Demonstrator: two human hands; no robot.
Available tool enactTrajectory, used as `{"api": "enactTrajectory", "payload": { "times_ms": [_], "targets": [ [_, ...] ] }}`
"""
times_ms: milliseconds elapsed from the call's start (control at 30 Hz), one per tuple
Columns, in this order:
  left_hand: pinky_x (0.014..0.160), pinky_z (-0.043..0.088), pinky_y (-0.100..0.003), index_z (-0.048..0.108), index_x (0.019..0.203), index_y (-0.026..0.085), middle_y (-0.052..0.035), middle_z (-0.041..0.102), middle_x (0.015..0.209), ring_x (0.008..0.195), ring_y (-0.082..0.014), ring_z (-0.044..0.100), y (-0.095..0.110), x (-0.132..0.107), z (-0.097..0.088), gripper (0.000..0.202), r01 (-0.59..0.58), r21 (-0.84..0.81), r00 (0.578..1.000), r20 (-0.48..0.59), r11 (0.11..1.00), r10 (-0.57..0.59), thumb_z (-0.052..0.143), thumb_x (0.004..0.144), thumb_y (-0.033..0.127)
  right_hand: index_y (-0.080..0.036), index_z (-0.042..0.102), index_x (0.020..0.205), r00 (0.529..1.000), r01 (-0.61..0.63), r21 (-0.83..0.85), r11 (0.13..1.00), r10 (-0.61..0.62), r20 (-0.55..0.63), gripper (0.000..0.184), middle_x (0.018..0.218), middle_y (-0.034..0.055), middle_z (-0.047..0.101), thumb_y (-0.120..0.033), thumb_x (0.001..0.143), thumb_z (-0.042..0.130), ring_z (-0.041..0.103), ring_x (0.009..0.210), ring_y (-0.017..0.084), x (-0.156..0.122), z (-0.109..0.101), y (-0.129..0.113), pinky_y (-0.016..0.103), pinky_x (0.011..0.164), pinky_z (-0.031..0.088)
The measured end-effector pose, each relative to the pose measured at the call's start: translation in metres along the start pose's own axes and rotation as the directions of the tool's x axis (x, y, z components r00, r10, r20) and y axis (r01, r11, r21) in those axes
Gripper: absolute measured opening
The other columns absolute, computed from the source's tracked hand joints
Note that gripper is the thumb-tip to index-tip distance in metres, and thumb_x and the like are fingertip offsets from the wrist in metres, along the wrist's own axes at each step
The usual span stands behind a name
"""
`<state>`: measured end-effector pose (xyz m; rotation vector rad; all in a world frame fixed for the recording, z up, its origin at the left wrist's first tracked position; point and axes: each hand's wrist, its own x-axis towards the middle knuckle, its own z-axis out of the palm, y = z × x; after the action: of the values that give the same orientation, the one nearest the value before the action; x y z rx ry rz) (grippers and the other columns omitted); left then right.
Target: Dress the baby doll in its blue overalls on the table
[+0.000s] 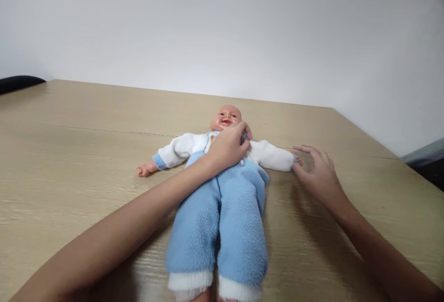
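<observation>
Doll [225,186] lies on a tan table [86,117], pale wall [222,29] behind.

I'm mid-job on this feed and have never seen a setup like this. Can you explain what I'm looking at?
There is no machine here: you see a person's two bare hands. The single picture comes from a camera worn on that person's head, looking forward and down. On the wooden table a doll lies on its back, arms spread, in blue and white clothes. The left hand lies over the doll's upper chest, just below its face; whether it grips the clothing is hidden. The right hand is at the end of the doll's white sleeve, fingers apart; I can't tell whether it touches. Behind the table is a pale wall.
</observation>
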<state>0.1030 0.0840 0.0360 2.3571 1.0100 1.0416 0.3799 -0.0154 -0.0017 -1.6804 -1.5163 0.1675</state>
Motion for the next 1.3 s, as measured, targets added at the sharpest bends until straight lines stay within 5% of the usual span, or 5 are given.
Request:
{"api": "enactTrajectory", "payload": {
  "times_ms": [133, 400, 633, 867, 1300],
  "targets": [
    [0.095, 0.050, -0.039, 0.067, 0.108, 0.019, -0.0104, 0.069, 0.113, 0.106, -0.0261, 0.064, 0.005, 0.000, -0.009, 0.018, -0.108, 0.119, 0.994, 0.034, 0.987, 0.104, 0.058, 0.096, 0.009, -0.029, 0.068, 0.135, 0.947, 0.258, 0.104, 0.960, -0.273, 0.171, 0.034, 0.145, 0.0118, 0.068, -0.039, 0.103, 0.066, 0.060, 0.141, 0.035, -0.033, 0.017, -0.050, 0.061, 0.125, 0.043],
    [0.105, 0.048, -0.043, 0.072, 0.109, 0.016, -0.0122, 0.072, 0.115, 0.111, -0.0282, 0.063, 0.021, 0.000, -0.025, 0.019, -0.314, 0.042, 0.923, 0.247, 0.948, 0.295, 0.062, 0.106, 0.031, -0.027, 0.066, 0.118, 0.804, -0.216, 0.481, 0.850, -0.125, 0.582, 0.031, 0.102, 0.0036, 0.066, -0.056, 0.109, 0.061, 0.066, 0.098, 0.023, -0.042, 0.034, -0.058, 0.039, 0.090, 0.055],
    [0.094, 0.050, -0.037, 0.075, 0.100, 0.017, -0.0089, 0.072, 0.110, 0.101, -0.0237, 0.065, 0.016, -0.005, -0.018, 0.036, -0.284, -0.050, 0.845, 0.459, 0.958, 0.274, 0.064, 0.107, 0.051, -0.031, 0.060, 0.114, 0.919, -0.239, 0.627, 0.741, -0.035, 0.392, 0.039, 0.117, 0.0033, 0.069, -0.051, 0.092, 0.085, 0.069, 0.112, 0.025, -0.035, 0.040, -0.050, 0.039, 0.096, 0.058],
    [0.095, 0.051, -0.039, 0.068, 0.097, 0.018, -0.0086, 0.070, 0.104, 0.103, -0.0248, 0.065, 0.014, -0.003, -0.011, 0.017, -0.172, -0.032, 0.934, 0.314, 0.985, 0.173, 0.062, 0.105, 0.033, -0.028, 0.065, 0.136, 0.900, 0.423, -0.150, 0.894, -0.395, 0.187, 0.038, 0.137, 0.0136, 0.069, -0.041, 0.101, 0.069, 0.061, 0.130, 0.040, -0.015, 0.011, -0.018, 0.064, 0.116, 0.046],
    [0.109, 0.049, -0.050, 0.057, 0.135, 0.020, -0.0135, 0.068, 0.135, 0.122, -0.0347, 0.060, 0.014, -0.009, -0.005, 0.063, -0.293, 0.073, 0.938, 0.215, 0.953, 0.272, 0.086, 0.087, 0.048, -0.029, 0.078, 0.120, 0.984, 0.159, -0.022, 0.987, -0.156, 0.087, 0.045, 0.116, 0.0075, 0.080, -0.052, 0.083, 0.089, 0.077, 0.100, 0.032, -0.012, -0.022, -0.045, 0.048, 0.089, 0.063]
  ]
}}
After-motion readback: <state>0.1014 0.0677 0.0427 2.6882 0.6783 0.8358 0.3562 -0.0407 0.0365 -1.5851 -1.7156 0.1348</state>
